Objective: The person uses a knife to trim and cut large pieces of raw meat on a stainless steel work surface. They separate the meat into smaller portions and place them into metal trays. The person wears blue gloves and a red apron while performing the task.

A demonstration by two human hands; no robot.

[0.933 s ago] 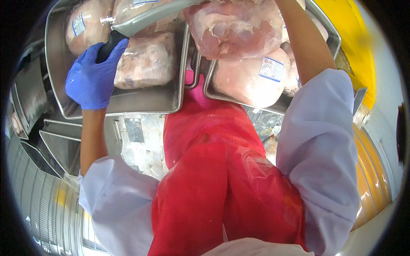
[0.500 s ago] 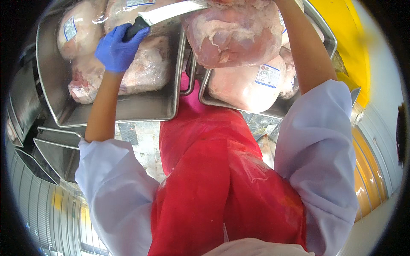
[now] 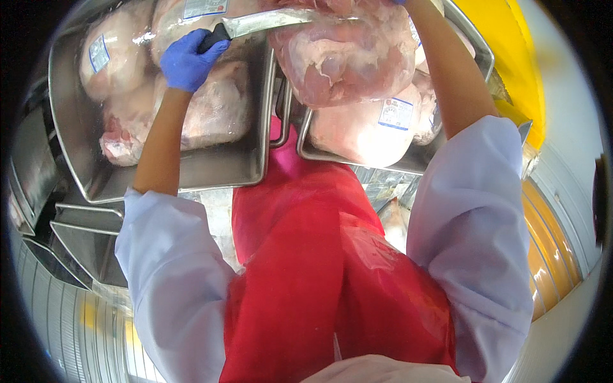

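Note:
My left hand (image 3: 190,62), in a blue glove, is closed round the black handle of a knife (image 3: 271,20). The long blade points right, and its far end lies against or in the large raw meat piece (image 3: 345,67) at the top middle. That piece rests on a pale, labelled meat piece (image 3: 357,134) in the right metal tray (image 3: 305,142). My right hand (image 3: 399,2) is almost wholly cut off by the upper edge, beside the far side of the raw meat. Only a bit of blue glove shows, so its fingers are hidden.
Several wrapped, labelled meat pieces (image 3: 118,54) lie in the left metal tray (image 3: 220,177). A metal handle (image 3: 283,121) stands between the trays. More metal trays (image 3: 89,246) are at the far left, and something yellow (image 3: 520,70) is at the right.
My left hand has moved slightly right, bringing the knife farther across the raw meat. The blade now lies flatter. Both trays have shifted a little in the view.

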